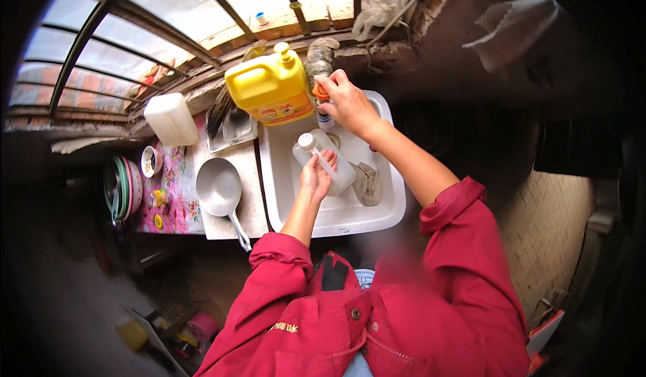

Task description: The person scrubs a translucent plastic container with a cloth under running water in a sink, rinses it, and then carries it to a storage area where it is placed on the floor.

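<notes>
My right hand grips the orange handle of a tap at the back of a white sink. In the basin stands a translucent plastic jug with a white cap. My left hand is at its handle, palm turned up and fingers partly curled; how firmly it holds is hard to tell. A grey cloth lies in the basin right of the jug. Behind the sink's left part is a yellow plastic jug with a pump top.
Left of the sink lie a metal ladle, a tray and a dark brush. Farther left are a white plastic container, a bowl, a small jar and stacked basins. A barred window runs behind.
</notes>
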### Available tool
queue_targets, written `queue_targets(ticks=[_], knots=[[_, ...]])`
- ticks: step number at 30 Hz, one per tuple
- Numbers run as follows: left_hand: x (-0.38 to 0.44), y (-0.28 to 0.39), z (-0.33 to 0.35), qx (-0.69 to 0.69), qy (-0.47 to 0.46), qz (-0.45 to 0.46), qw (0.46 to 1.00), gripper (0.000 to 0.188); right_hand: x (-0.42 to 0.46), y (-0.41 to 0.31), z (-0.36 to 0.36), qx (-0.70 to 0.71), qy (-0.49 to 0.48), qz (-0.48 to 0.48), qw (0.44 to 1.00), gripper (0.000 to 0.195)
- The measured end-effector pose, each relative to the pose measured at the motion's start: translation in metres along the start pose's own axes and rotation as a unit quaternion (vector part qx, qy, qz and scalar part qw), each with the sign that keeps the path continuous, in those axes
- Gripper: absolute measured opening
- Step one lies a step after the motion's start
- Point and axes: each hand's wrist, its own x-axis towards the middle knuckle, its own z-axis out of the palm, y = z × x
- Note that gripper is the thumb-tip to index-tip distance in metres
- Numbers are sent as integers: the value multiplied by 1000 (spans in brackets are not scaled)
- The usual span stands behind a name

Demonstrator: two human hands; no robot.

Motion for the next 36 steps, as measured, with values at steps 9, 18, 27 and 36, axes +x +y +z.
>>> queue_targets(ticks=[9, 18, 27, 36], knots=[[27, -2, 24, -56, 44, 26, 997, 38, 33, -6, -20, -85, -195, -51, 976, 18], [47, 3, 47, -6, 67, -1, 998, 39, 40, -3, -23, -114, -241, -72, 961, 12], [70, 4, 42, -64, 72, -10, 995, 26, -24, 3, -10, 38, 34, 65, 997, 44], [52, 8, 15, -241, 127, 54, 961, 18, -136, 59, 113, 168, -43, 334, 927, 21]])
